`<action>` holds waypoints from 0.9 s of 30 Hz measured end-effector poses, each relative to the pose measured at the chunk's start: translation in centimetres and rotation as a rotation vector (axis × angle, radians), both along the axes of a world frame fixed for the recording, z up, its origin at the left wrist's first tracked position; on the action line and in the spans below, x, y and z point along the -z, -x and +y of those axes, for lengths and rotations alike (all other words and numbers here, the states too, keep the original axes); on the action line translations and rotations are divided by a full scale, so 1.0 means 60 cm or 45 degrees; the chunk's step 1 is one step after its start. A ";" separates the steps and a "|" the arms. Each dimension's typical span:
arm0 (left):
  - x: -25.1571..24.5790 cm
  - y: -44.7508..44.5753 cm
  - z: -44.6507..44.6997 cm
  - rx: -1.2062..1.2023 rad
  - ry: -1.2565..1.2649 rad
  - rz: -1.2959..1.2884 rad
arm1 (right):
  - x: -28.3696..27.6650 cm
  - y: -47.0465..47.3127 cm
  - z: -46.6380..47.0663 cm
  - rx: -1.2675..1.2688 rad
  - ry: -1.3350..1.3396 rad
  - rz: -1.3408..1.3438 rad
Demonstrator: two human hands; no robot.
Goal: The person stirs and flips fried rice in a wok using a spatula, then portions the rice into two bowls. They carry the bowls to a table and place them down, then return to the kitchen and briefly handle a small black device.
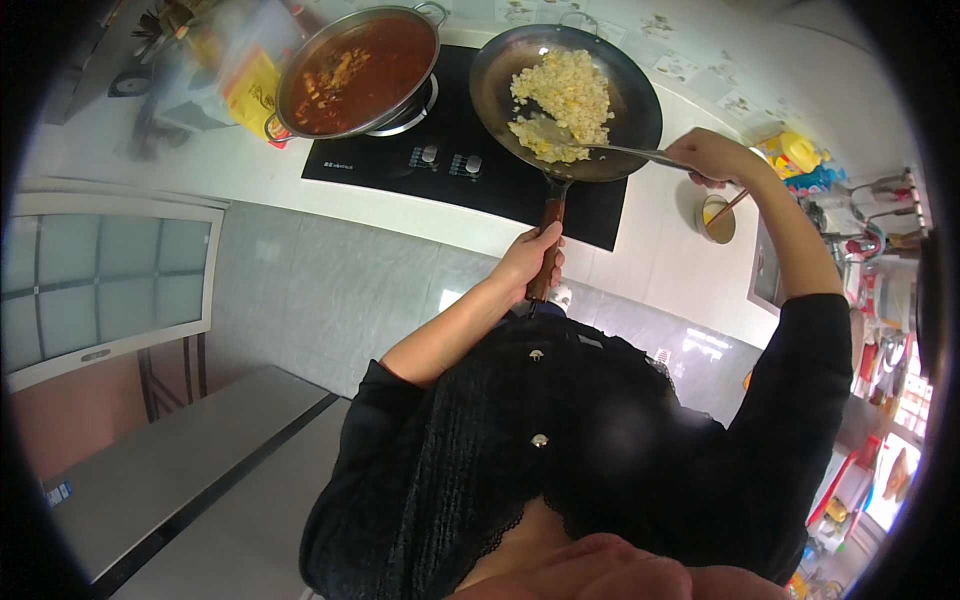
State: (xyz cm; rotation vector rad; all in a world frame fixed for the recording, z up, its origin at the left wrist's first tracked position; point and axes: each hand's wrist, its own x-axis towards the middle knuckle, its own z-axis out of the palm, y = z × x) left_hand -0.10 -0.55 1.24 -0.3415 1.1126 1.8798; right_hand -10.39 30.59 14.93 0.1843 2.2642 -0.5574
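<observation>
My left hand [534, 257] grips the brown wooden handle [554, 214] of a dark metal wok [495, 79] over the right side of the cooktop. Fried rice with yellow bits, likely egg, [574, 86] lies in the wok, mostly toward its far side. My right hand [709, 156], right of the wok, is closed around the handle of a metal spatula [634, 151]. The spatula's shaft crosses the wok's near right rim. Its blade reaches into a smaller portion of rice near the handle side and is partly hidden by the grains.
A two-handled metal pan of red broth [390, 60] stands on the left burner of the black cooktop [397, 161]. A bowl [721, 229] with chopsticks and yellow residue stands to the right, near the sink edge [763, 266]. Bags and a yellow packet [251, 94] crowd the left.
</observation>
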 end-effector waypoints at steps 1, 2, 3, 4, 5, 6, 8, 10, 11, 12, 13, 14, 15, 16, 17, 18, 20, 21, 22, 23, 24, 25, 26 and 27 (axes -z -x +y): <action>0.000 0.000 -0.001 -0.006 0.005 -0.003 | -0.004 -0.014 0.009 0.156 0.198 -0.027; 0.000 0.001 -0.001 -0.007 -0.007 0.001 | -0.002 -0.030 0.016 0.293 0.425 -0.071; 0.000 0.002 -0.003 -0.005 0.001 0.001 | 0.009 -0.046 0.014 0.302 0.473 -0.030; 0.000 0.002 -0.004 -0.001 -0.006 0.003 | 0.022 -0.062 0.012 0.447 0.677 -0.020; -0.001 0.002 -0.006 0.002 -0.011 0.003 | 0.040 -0.083 0.006 0.707 0.841 -0.042; -0.002 0.003 -0.007 0.002 -0.012 0.008 | 0.059 -0.101 -0.003 0.927 1.029 -0.010; -0.005 0.003 -0.009 0.005 -0.015 0.015 | 0.091 -0.112 -0.019 0.813 1.025 0.100; -0.007 0.002 -0.010 0.011 -0.012 -0.003 | 0.119 -0.117 -0.037 0.880 0.908 0.094; -0.007 0.002 -0.009 0.022 -0.016 -0.009 | 0.131 -0.122 -0.045 0.931 0.981 0.027; -0.006 0.003 -0.010 0.018 0.012 -0.012 | 0.139 -0.125 -0.051 0.961 1.092 0.000; -0.004 0.003 -0.010 0.017 0.034 -0.018 | 0.146 -0.131 -0.057 0.988 1.191 -0.058; -0.002 0.003 -0.010 0.021 0.017 -0.006 | 0.151 -0.141 -0.060 1.025 1.332 -0.087; 0.001 0.005 -0.011 0.036 0.008 -0.026 | 0.156 -0.151 -0.062 1.074 1.364 -0.076; 0.002 0.005 -0.011 0.038 0.042 -0.029 | 0.161 -0.164 -0.064 1.186 1.432 -0.115; 0.005 0.008 -0.010 0.062 0.056 -0.026 | 0.164 -0.175 -0.064 1.238 1.601 -0.127; 0.006 0.010 -0.010 0.078 0.035 -0.027 | 0.172 -0.186 -0.069 1.285 1.780 -0.172; 0.006 0.010 -0.010 0.089 0.073 -0.030 | 0.192 -0.199 -0.084 1.246 2.089 -0.214; 0.004 0.009 -0.011 0.090 0.074 -0.005 | 0.202 -0.200 -0.093 1.251 2.104 -0.219; 0.003 0.007 -0.013 0.088 0.067 0.022 | 0.214 -0.203 -0.098 1.191 2.124 -0.195; 0.001 0.007 -0.016 0.084 0.053 0.044 | 0.224 -0.201 -0.104 1.252 1.986 -0.185; 0.003 0.005 -0.017 0.073 0.121 0.092 | 0.234 -0.200 -0.104 1.178 1.833 -0.095; 0.004 0.004 -0.019 0.060 0.131 0.170 | 0.242 -0.201 -0.102 1.183 1.817 -0.138; 0.006 0.006 -0.021 0.028 0.170 0.209 | 0.249 -0.203 -0.098 1.166 1.822 -0.142; 0.007 0.006 -0.021 -0.031 0.201 0.204 | 0.254 -0.208 -0.087 1.145 1.844 -0.146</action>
